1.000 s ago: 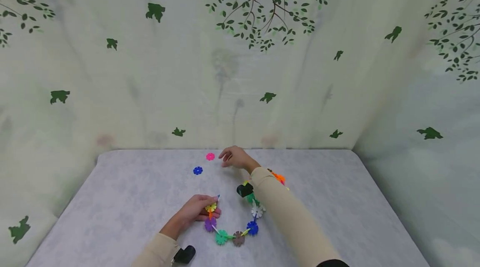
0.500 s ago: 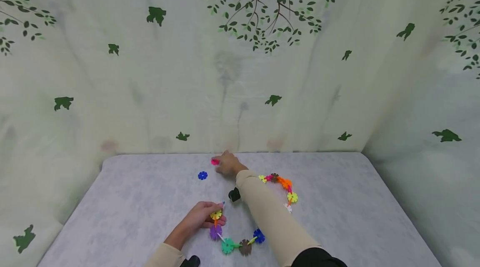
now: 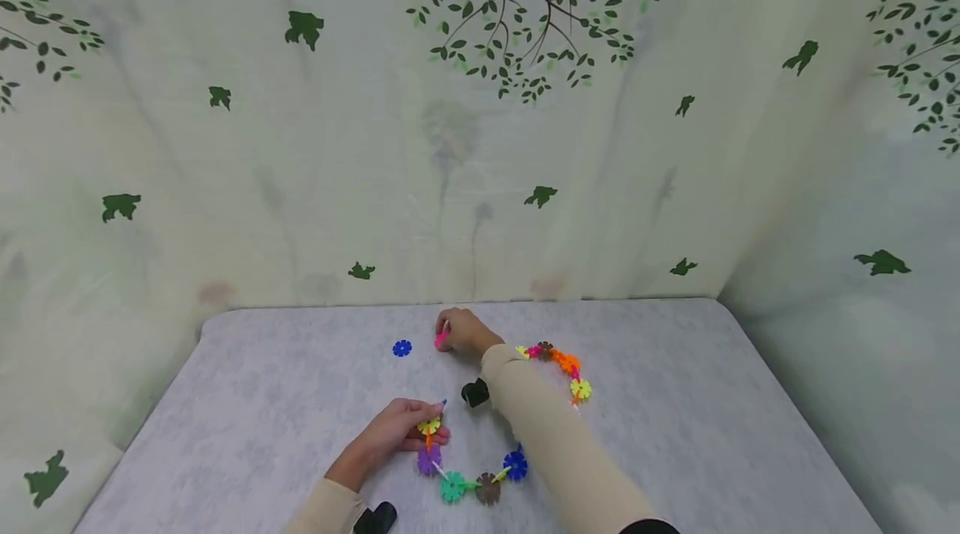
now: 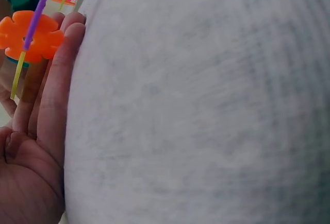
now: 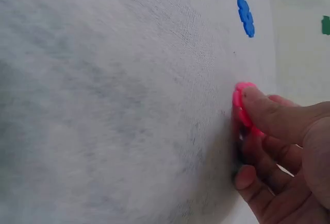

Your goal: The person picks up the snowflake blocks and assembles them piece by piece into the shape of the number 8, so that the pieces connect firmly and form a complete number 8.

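My right hand point(image 3: 468, 332) pinches a pink flower-shaped plastic disc point(image 5: 238, 100) between thumb and fingers, close to the cloth near the table's far side. My left hand point(image 3: 393, 426) holds the near-left end of a chain of interlocked discs at a yellow disc point(image 3: 430, 426), with a blue tip showing above the thumb. From there the chain runs through a purple disc point(image 3: 429, 461), a green disc point(image 3: 452, 487), a brown disc point(image 3: 487, 489) and a blue disc point(image 3: 515, 465). The right sleeve hides its middle. The left wrist view shows an orange disc point(image 4: 49, 44) before the fingers.
A loose blue disc point(image 3: 402, 348) lies left of my right hand. Past the right sleeve point(image 3: 555, 434), the chain's far part curves round with orange discs point(image 3: 570, 363) and a yellow disc point(image 3: 581, 389). A leaf-printed curtain point(image 3: 450, 142) stands behind the table point(image 3: 675, 401).
My right hand has reached the pink disc, pinched it and drawn it slightly right and nearer. The left hand keeps its hold on the chain; the head view has shifted slightly.
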Demonstrator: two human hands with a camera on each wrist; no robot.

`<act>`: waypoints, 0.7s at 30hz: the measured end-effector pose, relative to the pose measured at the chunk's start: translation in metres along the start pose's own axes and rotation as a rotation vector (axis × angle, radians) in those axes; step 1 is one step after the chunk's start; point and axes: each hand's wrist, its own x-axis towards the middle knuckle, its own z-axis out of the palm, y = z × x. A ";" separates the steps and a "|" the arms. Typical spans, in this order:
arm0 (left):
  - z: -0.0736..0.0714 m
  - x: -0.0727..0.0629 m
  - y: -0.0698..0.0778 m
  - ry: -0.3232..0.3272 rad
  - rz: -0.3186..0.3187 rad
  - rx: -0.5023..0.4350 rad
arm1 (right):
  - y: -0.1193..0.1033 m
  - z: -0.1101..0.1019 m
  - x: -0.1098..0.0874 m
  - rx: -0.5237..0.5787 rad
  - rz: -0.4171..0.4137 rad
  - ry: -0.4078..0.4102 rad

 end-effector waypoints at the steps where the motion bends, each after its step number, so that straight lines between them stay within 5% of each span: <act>1: 0.001 0.001 -0.001 -0.004 0.001 -0.002 | 0.001 -0.001 -0.006 0.027 0.005 -0.004; 10: 0.002 0.002 -0.001 0.020 -0.030 -0.014 | 0.014 -0.002 -0.059 0.414 -0.057 -0.083; 21: 0.004 0.004 0.001 0.030 -0.013 -0.027 | 0.020 0.023 -0.111 0.736 -0.052 0.087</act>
